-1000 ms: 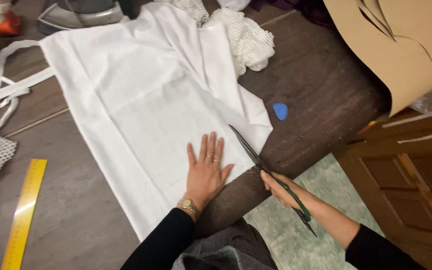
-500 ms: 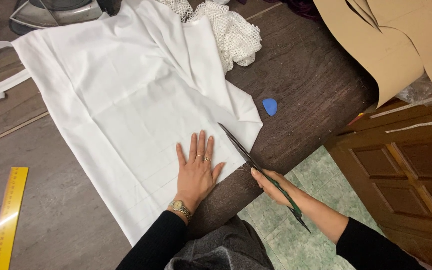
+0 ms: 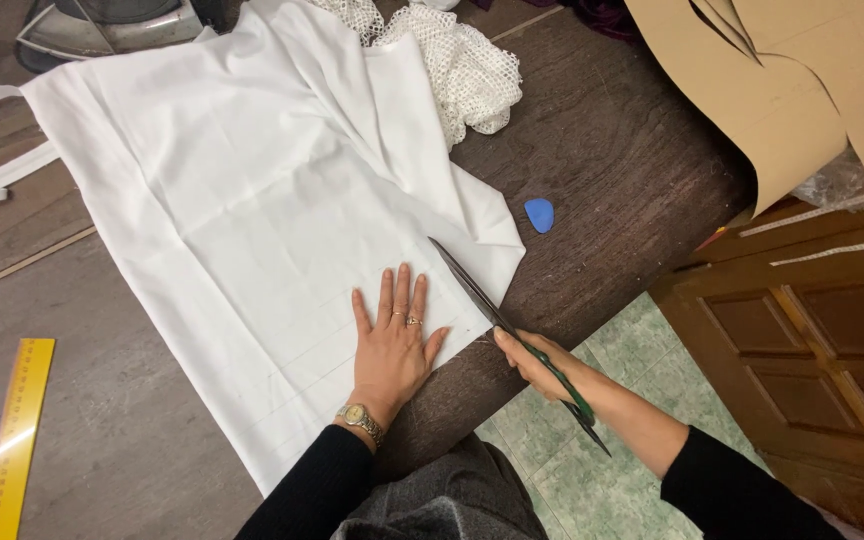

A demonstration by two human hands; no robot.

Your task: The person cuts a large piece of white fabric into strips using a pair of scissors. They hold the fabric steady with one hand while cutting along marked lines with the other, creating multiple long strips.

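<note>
A large white cloth (image 3: 252, 200) lies spread over the dark wooden table (image 3: 612, 180). My left hand (image 3: 394, 345) presses flat on the cloth near its lower corner, fingers spread, a watch at the wrist. My right hand (image 3: 537, 362) grips long scissors with green handles (image 3: 512, 335); the blades lie along the cloth's right edge, close beside my left hand, pointing up and left. Faint lines run across the cloth by my left hand.
A blue piece of chalk (image 3: 539, 214) rests on the table right of the cloth. White mesh fabric (image 3: 462, 65) is bunched at the top. Brown paper sheets (image 3: 782, 90) hang at the upper right. A yellow ruler (image 3: 14, 435) lies at the lower left. A wooden cabinet (image 3: 812, 350) stands at right.
The view has shifted a little. The scissors' blades have slid further up along the cloth's edge. My left hand stays flat on the cloth.
</note>
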